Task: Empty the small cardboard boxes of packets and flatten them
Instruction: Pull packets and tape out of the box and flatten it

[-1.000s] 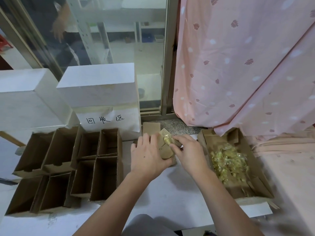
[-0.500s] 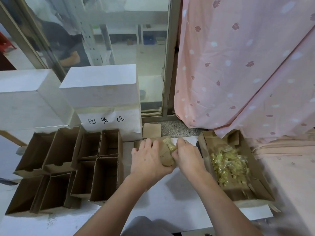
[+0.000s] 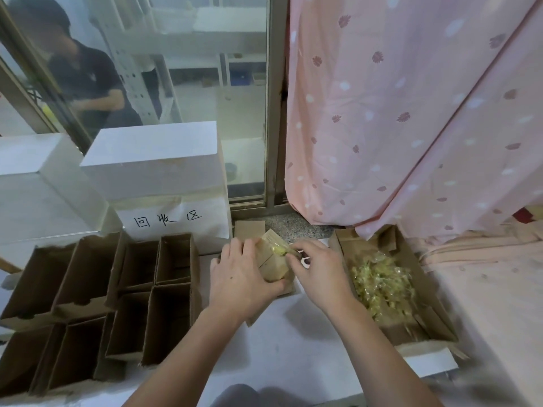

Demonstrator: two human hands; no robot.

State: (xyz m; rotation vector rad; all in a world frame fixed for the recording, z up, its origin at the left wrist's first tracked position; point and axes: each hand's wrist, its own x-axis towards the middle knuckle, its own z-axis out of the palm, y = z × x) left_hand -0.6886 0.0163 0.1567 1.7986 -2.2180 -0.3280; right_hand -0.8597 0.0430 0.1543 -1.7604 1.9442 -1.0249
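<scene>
Left grip: left hand wraps around the small cardboard box, fingers over its far side, thumb along the near side.
Right grip: right hand pinches a yellow packet at the box's open top, thumb and forefinger closed on the wrapper.
Box position: on the white table, centre, between the two hands, tilted with its opening facing right and far.
Packets already out: a heap of yellow packets lies in the open cardboard tray just right of the right hand.
Left side: empty open cartons stand grouped on the table.
Far side: white box with a handwritten label; pink curtain hangs at far right.
</scene>
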